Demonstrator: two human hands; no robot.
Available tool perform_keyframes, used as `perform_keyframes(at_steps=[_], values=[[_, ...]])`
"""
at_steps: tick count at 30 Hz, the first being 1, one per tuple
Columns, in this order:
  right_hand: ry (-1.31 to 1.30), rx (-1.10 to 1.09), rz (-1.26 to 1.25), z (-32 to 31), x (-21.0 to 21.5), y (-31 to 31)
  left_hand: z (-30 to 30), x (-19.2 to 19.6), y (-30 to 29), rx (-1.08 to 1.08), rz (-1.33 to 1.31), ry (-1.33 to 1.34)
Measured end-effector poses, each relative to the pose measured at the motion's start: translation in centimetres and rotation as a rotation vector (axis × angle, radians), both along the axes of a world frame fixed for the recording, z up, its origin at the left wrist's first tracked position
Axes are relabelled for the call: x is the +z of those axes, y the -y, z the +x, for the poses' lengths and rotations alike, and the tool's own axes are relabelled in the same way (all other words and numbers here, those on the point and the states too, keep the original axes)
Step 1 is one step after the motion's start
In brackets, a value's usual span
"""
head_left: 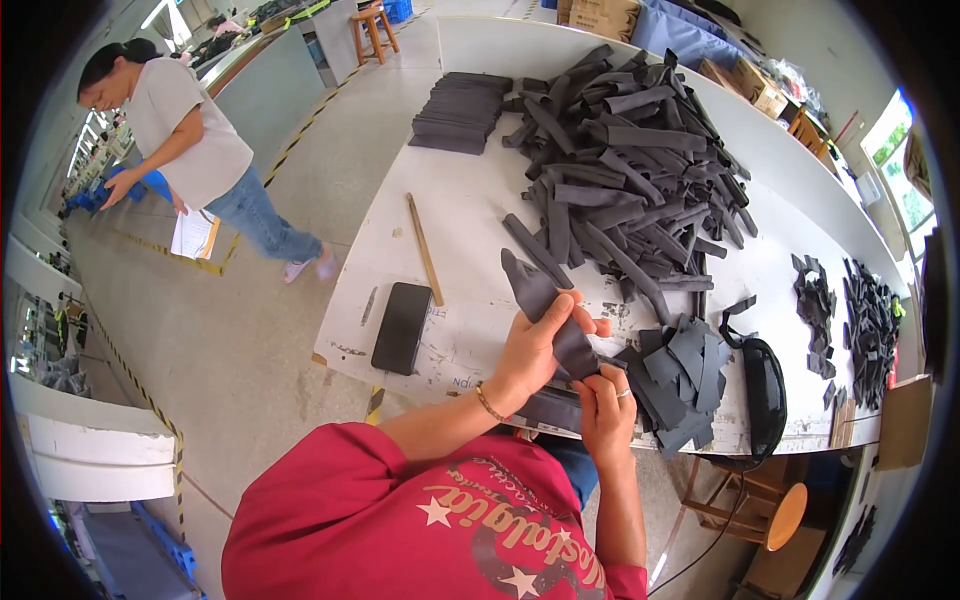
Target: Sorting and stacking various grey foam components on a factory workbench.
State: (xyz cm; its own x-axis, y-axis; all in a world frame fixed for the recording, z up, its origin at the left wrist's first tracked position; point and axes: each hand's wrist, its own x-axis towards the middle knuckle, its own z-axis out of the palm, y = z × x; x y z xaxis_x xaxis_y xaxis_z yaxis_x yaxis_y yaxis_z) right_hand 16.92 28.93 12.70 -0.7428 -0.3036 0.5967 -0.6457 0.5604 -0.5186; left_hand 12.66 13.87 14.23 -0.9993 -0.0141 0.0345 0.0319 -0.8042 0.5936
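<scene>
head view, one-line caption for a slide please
Left hand and right hand hold a dark strip above a white table, near a heap of dark rolled pieces.

A white counter (365,240) is filling the middle, its low white panel (480,45) curving along the far edge. Yellow-and-black tape (180,480) is marking lanes on the grey floor (290,350). Two wooden stools are standing about — one (373,32) beyond the counter, another (787,517) near its right end. Daylight is coming through a window (888,148) beside the pale wall (850,60).
</scene>
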Motion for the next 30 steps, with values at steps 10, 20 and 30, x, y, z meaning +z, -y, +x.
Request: perform_keyframes(at_steps=[10,20,30], values=[[-0.007,0.057,-0.01,-0.7,0.1,0.3,1.0,-0.6,-1.2,0.047,0.089,0.102],[0.015,0.079,-0.026,-0.9,0.0,0.7,1.6,-1.8,-1.8,0.01,0.1,0.153],[0.424,0.046,-0.071,-0.2,0.5,0.4,1.2,-2.8,-1.3,-0.078,0.095,0.204]])
